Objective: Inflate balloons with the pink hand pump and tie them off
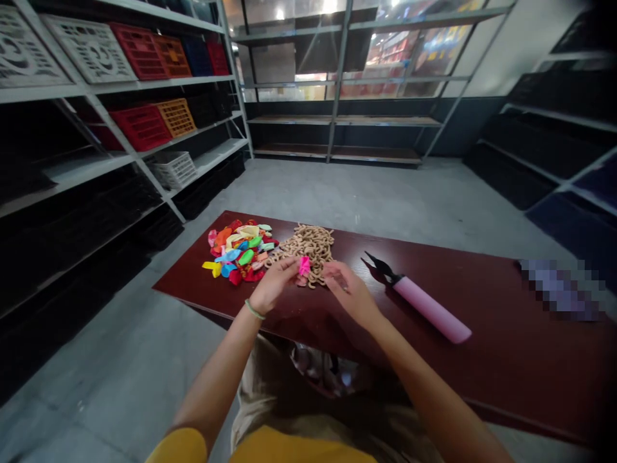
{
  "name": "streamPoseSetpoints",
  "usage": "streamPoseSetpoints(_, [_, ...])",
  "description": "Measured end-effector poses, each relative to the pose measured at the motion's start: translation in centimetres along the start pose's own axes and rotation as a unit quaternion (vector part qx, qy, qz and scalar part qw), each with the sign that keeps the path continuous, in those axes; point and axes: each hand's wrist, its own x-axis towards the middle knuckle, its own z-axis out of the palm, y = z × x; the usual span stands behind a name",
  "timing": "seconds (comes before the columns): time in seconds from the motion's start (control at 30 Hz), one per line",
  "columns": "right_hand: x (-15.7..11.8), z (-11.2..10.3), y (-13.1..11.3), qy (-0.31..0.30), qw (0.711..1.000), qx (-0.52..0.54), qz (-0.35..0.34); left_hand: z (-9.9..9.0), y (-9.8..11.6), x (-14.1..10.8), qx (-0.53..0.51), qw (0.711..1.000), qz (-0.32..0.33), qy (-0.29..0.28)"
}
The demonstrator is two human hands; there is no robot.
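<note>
In the head view, my left hand (279, 281) is closed, pinching a small bright pink balloon (304, 265) by its edge above the table. Just to the right is my right hand (351, 292), its fingers loosely curved and apart, with nothing visible between them. Behind both hands lies a heap of tan, curled, cord-like pieces (311, 241). A pile of uninflated balloons (240, 247) in many colours sits left of that heap. Farther right, a pink hand pump (430, 307) with a black, pointed end rests at a slant.
The dark red table (486, 283) stretches across in front of me. A blurred-out purple item (559, 289) lies near its right end. Metal racks (193, 80) with plastic crates (142, 125) stand at left, and more shelves (337, 120) line the back wall and the right side.
</note>
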Motion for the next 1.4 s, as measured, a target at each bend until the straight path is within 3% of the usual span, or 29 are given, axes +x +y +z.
streamPoseSetpoints(0.07, [-1.1, -0.7, -0.5, 0.010, 0.998, 0.053, 0.026, 2.3, -1.2, 0.3, -0.005, 1.000, -0.016, -0.025])
streamPoseSetpoints(0.17, [-2.8, -2.3, -0.8, 0.048, 0.997, 0.039, 0.038, 4.8, -2.8, 1.0, 0.018, 0.998, -0.029, -0.047])
streamPoseSetpoints(0.37, [-4.9, -4.8, 0.1, 0.118, 0.991, -0.005, 0.056, 7.4, -5.3, 1.7, 0.064, 0.993, -0.051, -0.086])
streamPoseSetpoints(0.43, [-5.2, -5.3, 0.6, 0.121, 0.991, 0.006, 0.065, 7.7, -6.0, 1.7, 0.041, 0.992, -0.084, -0.086])
streamPoseSetpoints(0.53, [-5.1, -6.0, 0.9, 0.109, 0.990, 0.036, 0.083, 7.8, -6.8, 1.3, -0.020, 0.990, -0.133, -0.040])
streamPoseSetpoints(0.7, [-3.7, -7.3, 0.2, 0.045, 0.994, 0.055, 0.088, 8.0, -6.7, 0.0, -0.016, 0.991, -0.127, 0.044])
streamPoseSetpoints(0.9, [-2.5, -7.9, -1.3, -0.013, 0.992, -0.123, -0.026, 9.7, -6.2, 0.0, -0.086, 0.980, -0.178, -0.016])
streamPoseSetpoints(1.03, [-2.6, -7.6, -1.5, -0.037, 0.978, -0.191, -0.077, 10.2, -6.3, 0.5, -0.106, 0.984, -0.142, 0.018])
streamPoseSetpoints(1.23, [-3.0, -6.9, -1.6, -0.032, 0.971, -0.226, -0.078, 10.2, -6.9, 0.5, -0.102, 0.988, -0.072, 0.091])
streamPoseSetpoints(1.4, [-3.6, -9.5, 0.3, 0.037, 0.963, -0.264, -0.046, 9.5, -6.4, 0.5, -0.159, 0.978, -0.066, 0.121])
